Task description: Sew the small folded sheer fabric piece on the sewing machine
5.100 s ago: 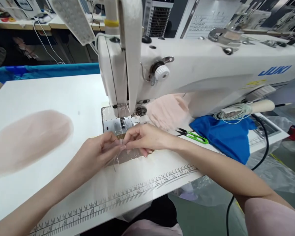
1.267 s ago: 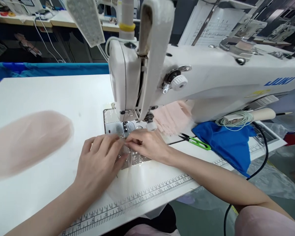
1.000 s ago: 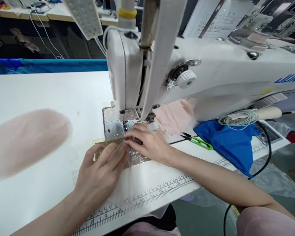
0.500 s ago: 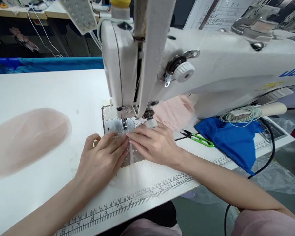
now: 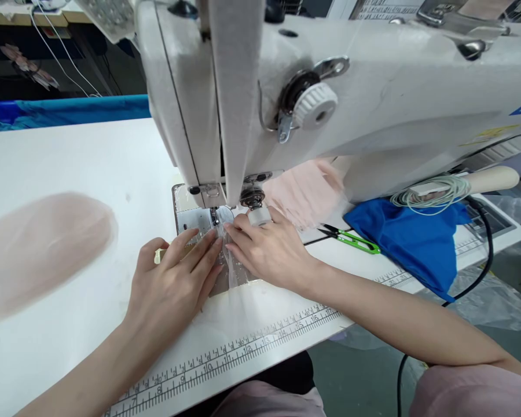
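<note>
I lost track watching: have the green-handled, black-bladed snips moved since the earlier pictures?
No: judged against the black printed ruler on the white tabletop, the snips show no shift either way.

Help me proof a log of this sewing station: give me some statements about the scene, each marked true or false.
1. Green-handled snips lie between the right hand and the blue cloth. True.
2. The left hand grips the snips. False: the left hand is spread beside the needle plate.
3. A thin, see-through strip shows between the hands. True.
4. The ruler runs along the table's far edge. False: the ruler follows the near edge of the table.
</note>
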Available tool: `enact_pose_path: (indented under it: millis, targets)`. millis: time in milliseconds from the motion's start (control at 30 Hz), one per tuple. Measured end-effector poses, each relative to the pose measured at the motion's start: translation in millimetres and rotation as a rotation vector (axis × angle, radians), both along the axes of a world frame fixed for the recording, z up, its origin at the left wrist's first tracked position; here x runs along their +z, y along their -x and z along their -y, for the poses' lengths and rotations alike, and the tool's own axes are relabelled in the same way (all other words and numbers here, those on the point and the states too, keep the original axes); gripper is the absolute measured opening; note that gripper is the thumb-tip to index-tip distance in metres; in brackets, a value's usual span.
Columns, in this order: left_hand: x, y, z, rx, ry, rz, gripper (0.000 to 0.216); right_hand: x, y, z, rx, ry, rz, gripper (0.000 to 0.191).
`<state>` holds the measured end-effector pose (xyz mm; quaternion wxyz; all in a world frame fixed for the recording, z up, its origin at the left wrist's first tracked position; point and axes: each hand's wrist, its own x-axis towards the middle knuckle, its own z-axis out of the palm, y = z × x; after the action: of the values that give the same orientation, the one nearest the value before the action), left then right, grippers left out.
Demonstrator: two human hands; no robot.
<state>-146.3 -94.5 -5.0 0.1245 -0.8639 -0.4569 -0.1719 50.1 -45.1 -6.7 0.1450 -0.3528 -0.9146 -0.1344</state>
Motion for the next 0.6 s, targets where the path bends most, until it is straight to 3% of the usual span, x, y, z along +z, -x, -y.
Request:
enact_pose_path:
  millis: [600]
  targets:
    - [-2.9, 2.7, -6.9, 0.023, 0.044, 0.005, 0.040, -1.4, -0.1, -4.6, -0.024, 0.012, 0.038, 0.035]
